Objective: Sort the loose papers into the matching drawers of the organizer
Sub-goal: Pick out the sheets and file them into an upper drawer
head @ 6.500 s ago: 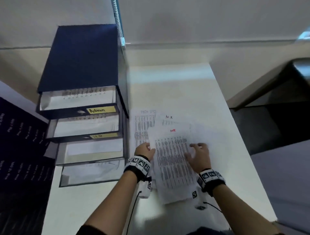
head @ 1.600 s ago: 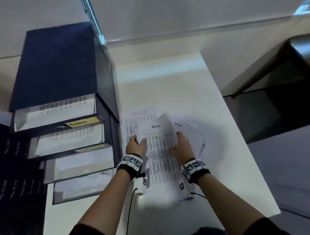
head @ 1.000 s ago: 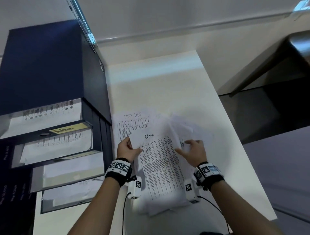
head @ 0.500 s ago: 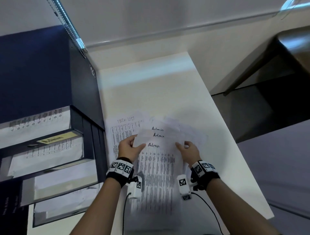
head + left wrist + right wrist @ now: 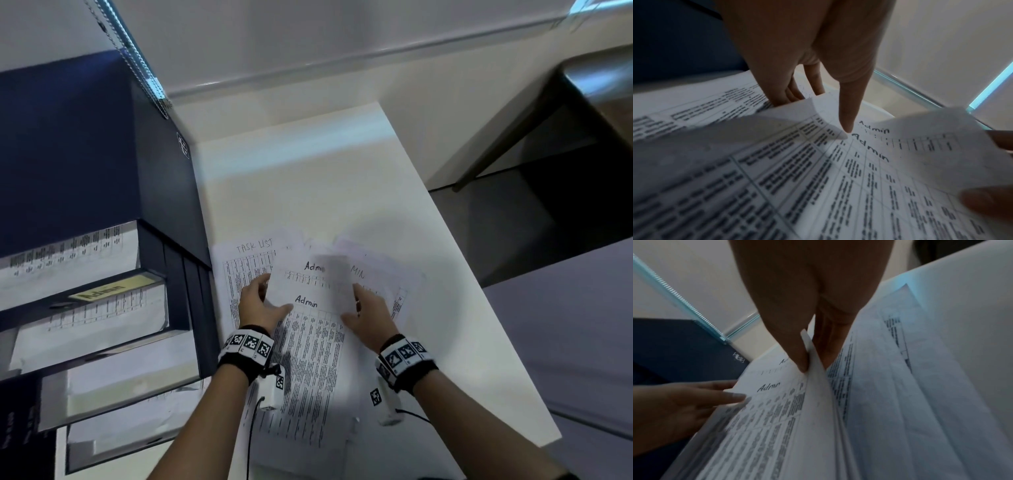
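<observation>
A loose pile of printed papers lies on the white table [image 5: 308,171]. On top are sheets headed "Admin" [image 5: 315,342]. My left hand [image 5: 270,298] grips their left edge, with the thumb [image 5: 846,120] pressed on top and the fingers [image 5: 791,92] underneath. My right hand [image 5: 352,303] pinches the right edge of one sheet [image 5: 813,353] between thumb and fingers and holds it raised off the pile. A "Task List" sheet [image 5: 246,267] lies flat to the left. The dark blue organizer [image 5: 68,154] stands at the left with its drawers pulled out. One drawer bears a yellow "Admin" label [image 5: 106,291].
The organizer's open drawers [image 5: 102,315] hold sheets and jut out close to my left forearm. The table's right edge [image 5: 479,291] drops to a dark floor. A dark desk [image 5: 599,85] stands at the far right. A wall bounds the table at the back.
My right hand has lifted the edge of a sheet off the pile and shifted slightly up. My left hand stays on the left edge of the Admin sheets.
</observation>
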`<state>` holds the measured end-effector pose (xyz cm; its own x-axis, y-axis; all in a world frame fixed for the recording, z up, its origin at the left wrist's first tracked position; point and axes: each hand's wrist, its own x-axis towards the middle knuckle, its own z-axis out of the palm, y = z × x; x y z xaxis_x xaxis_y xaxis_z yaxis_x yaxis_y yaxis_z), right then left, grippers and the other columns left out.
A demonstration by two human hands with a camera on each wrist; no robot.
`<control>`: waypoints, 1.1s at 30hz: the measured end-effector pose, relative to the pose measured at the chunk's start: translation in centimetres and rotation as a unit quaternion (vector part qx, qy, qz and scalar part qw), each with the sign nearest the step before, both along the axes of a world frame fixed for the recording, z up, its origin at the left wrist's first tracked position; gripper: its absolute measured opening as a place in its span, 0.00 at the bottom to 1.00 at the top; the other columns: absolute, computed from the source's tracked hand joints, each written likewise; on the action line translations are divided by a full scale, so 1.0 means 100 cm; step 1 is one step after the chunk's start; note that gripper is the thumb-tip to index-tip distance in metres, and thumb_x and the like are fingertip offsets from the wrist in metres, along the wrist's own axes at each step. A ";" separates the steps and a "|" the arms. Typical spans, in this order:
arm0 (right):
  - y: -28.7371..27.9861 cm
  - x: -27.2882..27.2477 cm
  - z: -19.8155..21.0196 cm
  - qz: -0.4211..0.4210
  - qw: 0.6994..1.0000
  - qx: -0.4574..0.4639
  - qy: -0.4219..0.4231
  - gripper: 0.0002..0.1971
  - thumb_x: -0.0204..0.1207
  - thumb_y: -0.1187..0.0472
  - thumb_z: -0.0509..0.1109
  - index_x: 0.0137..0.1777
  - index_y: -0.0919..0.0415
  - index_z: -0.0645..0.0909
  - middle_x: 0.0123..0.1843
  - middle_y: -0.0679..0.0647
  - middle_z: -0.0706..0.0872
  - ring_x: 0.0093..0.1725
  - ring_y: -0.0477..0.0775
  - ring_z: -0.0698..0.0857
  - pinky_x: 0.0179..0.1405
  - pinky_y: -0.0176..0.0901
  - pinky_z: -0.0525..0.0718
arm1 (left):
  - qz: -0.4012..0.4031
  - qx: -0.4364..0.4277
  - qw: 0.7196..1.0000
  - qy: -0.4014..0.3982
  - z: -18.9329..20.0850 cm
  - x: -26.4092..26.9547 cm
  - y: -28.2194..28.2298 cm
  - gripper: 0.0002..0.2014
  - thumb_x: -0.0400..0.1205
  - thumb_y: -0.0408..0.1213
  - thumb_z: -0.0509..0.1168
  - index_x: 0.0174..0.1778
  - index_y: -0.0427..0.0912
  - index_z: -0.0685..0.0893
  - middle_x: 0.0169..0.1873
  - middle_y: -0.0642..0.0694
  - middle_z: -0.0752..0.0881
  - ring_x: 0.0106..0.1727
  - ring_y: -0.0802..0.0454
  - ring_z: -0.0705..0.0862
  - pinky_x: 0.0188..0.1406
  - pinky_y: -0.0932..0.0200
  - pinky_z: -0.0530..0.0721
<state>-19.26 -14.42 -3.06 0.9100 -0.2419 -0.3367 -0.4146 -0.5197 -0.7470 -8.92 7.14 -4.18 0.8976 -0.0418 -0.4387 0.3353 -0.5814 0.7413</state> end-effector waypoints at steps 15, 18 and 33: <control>-0.023 0.057 0.160 -0.173 0.907 0.198 -0.328 0.06 0.76 0.66 0.77 0.50 0.60 0.85 0.45 0.51 0.91 0.45 0.51 0.91 0.42 0.42 0.89 | 0.009 -0.276 0.959 -0.072 0.143 0.032 -0.011 0.12 0.76 0.42 0.76 0.52 0.41 0.89 0.44 0.48 0.93 0.47 0.53 0.91 0.46 0.57 0.88; -0.027 0.050 0.173 -0.142 0.905 0.184 -0.355 0.10 0.74 0.67 0.78 0.54 0.63 0.85 0.48 0.48 0.92 0.49 0.51 0.91 0.45 0.42 0.89 | -0.024 -0.274 0.957 -0.094 0.157 0.028 -0.016 0.17 0.75 0.43 0.77 0.57 0.41 0.87 0.48 0.48 0.93 0.50 0.54 0.91 0.46 0.61 0.89; 0.025 0.025 0.173 -0.009 0.978 0.056 -0.200 0.21 0.78 0.48 0.72 0.52 0.70 0.84 0.46 0.61 0.90 0.47 0.58 0.90 0.40 0.41 0.89 | 0.022 -0.206 0.965 -0.164 0.192 -0.027 0.054 0.23 0.79 0.52 0.72 0.68 0.53 0.79 0.62 0.57 0.87 0.63 0.59 0.84 0.66 0.46 0.83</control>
